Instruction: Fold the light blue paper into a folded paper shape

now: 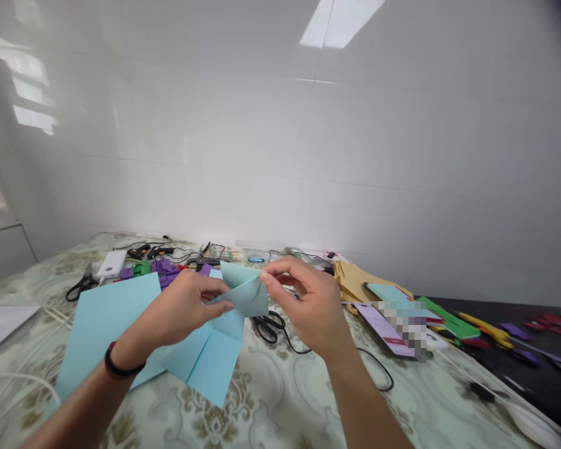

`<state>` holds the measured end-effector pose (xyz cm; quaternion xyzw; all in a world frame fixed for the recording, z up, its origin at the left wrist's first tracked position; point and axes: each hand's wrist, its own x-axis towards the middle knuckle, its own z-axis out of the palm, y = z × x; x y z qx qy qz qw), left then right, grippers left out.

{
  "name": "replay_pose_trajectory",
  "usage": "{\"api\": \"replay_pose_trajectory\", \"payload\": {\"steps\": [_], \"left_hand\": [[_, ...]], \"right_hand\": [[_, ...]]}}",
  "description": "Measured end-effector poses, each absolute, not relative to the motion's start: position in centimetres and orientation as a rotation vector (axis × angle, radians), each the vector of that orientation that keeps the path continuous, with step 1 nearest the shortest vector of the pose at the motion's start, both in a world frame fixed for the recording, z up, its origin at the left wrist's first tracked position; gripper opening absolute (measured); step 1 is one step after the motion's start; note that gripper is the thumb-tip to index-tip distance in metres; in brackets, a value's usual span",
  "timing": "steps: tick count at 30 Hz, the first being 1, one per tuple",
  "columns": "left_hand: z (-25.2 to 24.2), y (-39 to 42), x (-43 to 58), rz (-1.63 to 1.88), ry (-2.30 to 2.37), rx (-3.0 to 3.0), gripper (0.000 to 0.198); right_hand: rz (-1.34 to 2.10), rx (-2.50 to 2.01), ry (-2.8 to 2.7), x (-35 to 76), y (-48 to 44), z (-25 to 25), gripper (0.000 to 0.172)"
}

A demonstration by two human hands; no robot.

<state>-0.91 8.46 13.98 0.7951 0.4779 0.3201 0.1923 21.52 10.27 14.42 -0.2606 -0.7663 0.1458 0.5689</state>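
Note:
I hold a light blue folded paper (pixel 243 293) up above the table with both hands. My left hand (pixel 182 308), with a black band on its wrist, pinches the paper's left side. My right hand (pixel 308 305) pinches its upper right corner between thumb and fingers. The lower part of the paper (pixel 210 365) hangs down toward the patterned tablecloth (pixel 280 399). A larger light blue sheet (pixel 105 324) lies flat under my left forearm.
Black scissors (pixel 267 325) and a black cable (pixel 378 371) lie just beyond the paper. Another pair of scissors (pixel 80 285), a white power bank (pixel 112 263), purple and green paper scraps (pixel 161 269), brown sheets (pixel 355 280) and coloured strips (pixel 486 330) crowd the table's far side. A white wall stands behind.

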Motion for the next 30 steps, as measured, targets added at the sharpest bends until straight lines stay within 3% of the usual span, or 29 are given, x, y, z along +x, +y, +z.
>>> {"api": "replay_pose_trajectory", "payload": {"steps": [7,18,30], "left_hand": [[13.94,8.55,-1.12,0.886,1.326,2.246,0.020],[13.90,8.65,-1.36,0.883,1.366,2.318,0.032],[13.99,8.70,-1.00,0.947,1.275,2.304,0.013]], "right_hand": [[0.337,-0.623,-1.798,21.60,10.32,14.30,0.010],[0.344,-0.641,-1.756,21.98,10.52,14.27,0.010],[0.418,-0.668,-1.728,22.39,11.11,14.11,0.011]]}}
